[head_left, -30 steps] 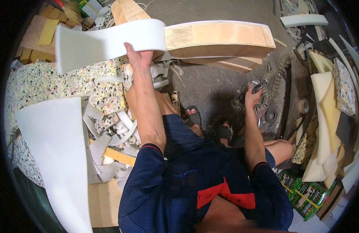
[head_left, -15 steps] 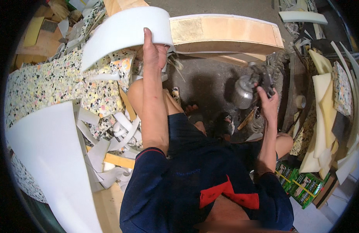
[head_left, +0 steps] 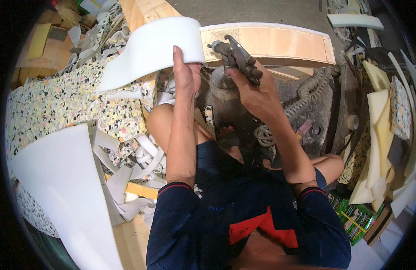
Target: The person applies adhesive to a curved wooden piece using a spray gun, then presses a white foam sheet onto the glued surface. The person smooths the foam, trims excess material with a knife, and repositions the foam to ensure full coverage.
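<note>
My left hand (head_left: 187, 76) grips a wide white foam strip (head_left: 154, 40) from below, thumb on its face; the strip curls at its right end against a curved pale plywood frame (head_left: 291, 42). My right hand (head_left: 255, 92) is wrapped around a grimy spray gun (head_left: 237, 58) with a metal cup (head_left: 221, 92) hanging below it. The gun's nozzle is raised in front of the frame's left part, just right of the foam. Whether it touches the wood I cannot tell.
Speckled foam sheets (head_left: 59, 103), a large white sheet (head_left: 55, 175) and foam scraps (head_left: 143, 157) lie at the left. Coiled hose (head_left: 307, 94) and a black ring (head_left: 316, 130) are on the floor. Foam offcuts (head_left: 379, 126) and green packages (head_left: 354, 218) line the right.
My right hand has swung up and leftward from low on the right, bringing the spray gun in front of the wooden frame. My left hand and the foam strip have moved slightly right.
</note>
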`<state>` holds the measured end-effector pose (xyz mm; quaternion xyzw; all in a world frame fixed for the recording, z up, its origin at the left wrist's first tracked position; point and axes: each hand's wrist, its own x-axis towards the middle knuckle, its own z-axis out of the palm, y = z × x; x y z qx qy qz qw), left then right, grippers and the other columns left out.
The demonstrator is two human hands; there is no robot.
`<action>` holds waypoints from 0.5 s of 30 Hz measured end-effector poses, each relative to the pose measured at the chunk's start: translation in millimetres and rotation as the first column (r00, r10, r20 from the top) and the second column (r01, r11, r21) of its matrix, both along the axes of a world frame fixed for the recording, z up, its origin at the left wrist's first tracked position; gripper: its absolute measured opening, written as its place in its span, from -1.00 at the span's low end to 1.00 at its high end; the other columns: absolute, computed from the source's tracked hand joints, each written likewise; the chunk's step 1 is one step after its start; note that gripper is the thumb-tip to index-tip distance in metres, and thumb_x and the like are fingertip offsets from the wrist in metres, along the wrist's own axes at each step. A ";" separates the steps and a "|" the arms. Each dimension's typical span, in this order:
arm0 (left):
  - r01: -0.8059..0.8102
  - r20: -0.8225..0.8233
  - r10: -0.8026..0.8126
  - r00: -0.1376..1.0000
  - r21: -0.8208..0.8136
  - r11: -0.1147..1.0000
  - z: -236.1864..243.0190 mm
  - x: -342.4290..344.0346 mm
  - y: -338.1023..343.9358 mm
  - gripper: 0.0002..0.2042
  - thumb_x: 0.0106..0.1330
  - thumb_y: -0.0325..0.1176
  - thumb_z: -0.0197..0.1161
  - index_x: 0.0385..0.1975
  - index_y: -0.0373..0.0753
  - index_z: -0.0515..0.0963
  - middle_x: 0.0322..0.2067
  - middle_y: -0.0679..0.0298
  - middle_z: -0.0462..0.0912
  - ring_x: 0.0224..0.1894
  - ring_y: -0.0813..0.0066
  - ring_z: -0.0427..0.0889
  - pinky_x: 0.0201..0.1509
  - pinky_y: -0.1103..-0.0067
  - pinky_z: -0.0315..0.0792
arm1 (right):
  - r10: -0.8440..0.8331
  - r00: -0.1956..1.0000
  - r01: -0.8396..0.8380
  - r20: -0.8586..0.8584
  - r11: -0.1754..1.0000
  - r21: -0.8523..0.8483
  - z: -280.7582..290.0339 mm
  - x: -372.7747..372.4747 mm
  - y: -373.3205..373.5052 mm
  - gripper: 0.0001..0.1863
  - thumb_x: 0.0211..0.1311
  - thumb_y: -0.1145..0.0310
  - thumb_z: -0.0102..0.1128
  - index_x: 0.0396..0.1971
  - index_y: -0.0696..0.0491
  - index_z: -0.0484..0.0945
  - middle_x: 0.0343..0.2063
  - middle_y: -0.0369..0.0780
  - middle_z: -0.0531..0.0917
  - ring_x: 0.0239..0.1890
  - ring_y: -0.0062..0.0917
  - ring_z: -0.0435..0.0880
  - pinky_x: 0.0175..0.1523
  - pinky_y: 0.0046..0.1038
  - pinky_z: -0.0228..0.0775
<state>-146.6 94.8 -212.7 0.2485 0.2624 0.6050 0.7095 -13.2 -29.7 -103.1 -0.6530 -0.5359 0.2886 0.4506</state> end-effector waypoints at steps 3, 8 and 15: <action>-0.009 0.019 0.009 1.000 -0.010 1.000 1.3 2.2 -0.7 -0.44 0.56 0.05 -0.11 0.34 -0.25 0.21 0.22 0.11 0.43 0.22 0.29 0.46 0.18 0.33 0.40 | -0.022 1.000 0.022 -0.004 0.999 -0.028 -2.0 -0.3 10.3 -0.57 0.43 0.05 0.18 -0.26 0.20 0.53 -0.58 -0.18 0.57 -0.50 -0.55 0.52 -0.35 -0.40 0.38; -0.005 0.023 0.005 1.000 -0.006 1.000 4.2 3.2 -0.5 -0.43 0.55 0.05 -0.08 0.35 -0.26 0.20 0.25 0.10 0.40 0.25 0.25 0.43 0.25 0.31 0.37 | -0.006 0.997 0.005 -0.071 1.000 -0.013 -5.6 9.1 16.5 -0.45 0.41 -0.10 0.17 -0.38 0.20 0.53 -0.67 -0.30 0.47 -0.55 -0.66 0.40 -0.45 -0.47 0.31; -0.015 0.002 0.015 1.000 -0.029 0.999 6.2 3.2 -3.1 -0.40 0.54 0.04 -0.06 0.38 -0.27 0.13 0.30 0.06 0.34 0.33 0.17 0.38 0.34 0.23 0.32 | -0.068 0.992 0.053 -0.107 0.989 -0.135 2.8 13.3 10.7 -0.43 0.41 -0.13 0.14 -0.38 0.19 0.55 -0.66 -0.34 0.47 -0.56 -0.68 0.38 -0.47 -0.50 0.27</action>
